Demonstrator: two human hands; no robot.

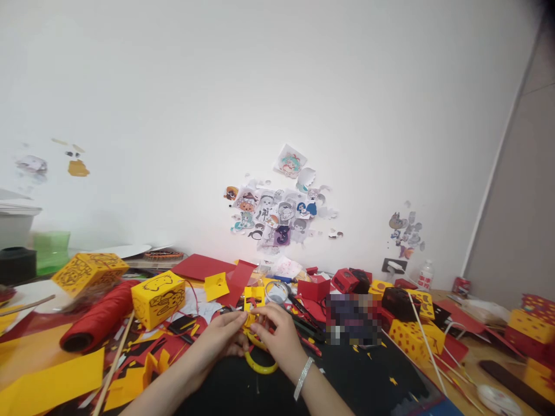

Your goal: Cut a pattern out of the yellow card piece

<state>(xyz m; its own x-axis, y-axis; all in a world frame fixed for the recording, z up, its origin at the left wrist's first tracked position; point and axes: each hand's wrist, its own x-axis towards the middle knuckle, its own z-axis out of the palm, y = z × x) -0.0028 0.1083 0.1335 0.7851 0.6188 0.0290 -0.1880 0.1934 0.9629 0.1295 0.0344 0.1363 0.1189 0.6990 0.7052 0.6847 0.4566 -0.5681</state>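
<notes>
Close together over a black mat [243, 384] are my two hands, fingers bent inward. My left hand [223, 336] is closed on a piece of yellow paper with cut-out openings [254, 297], which stands up above the fingertips. At the lower part of the same paper, my right hand [280, 332] pinches with thumb and fingers; a sparkly bracelet circles that wrist. Yellow loops that look like scissor handles [262, 370] show just under my hands; the fingers hide the rest, so I cannot tell whether they are held or lying on the mat.
To the left are a yellow patterned box [158, 297], a red roll [99, 318], a thin stick [115, 364] and yellow paper sheets [56, 384]. A clear tape roll [276, 292] sits behind my hands. Rightward are dotted yellow boxes [416, 338], a bottle [425, 274] and a white mouse [498, 398].
</notes>
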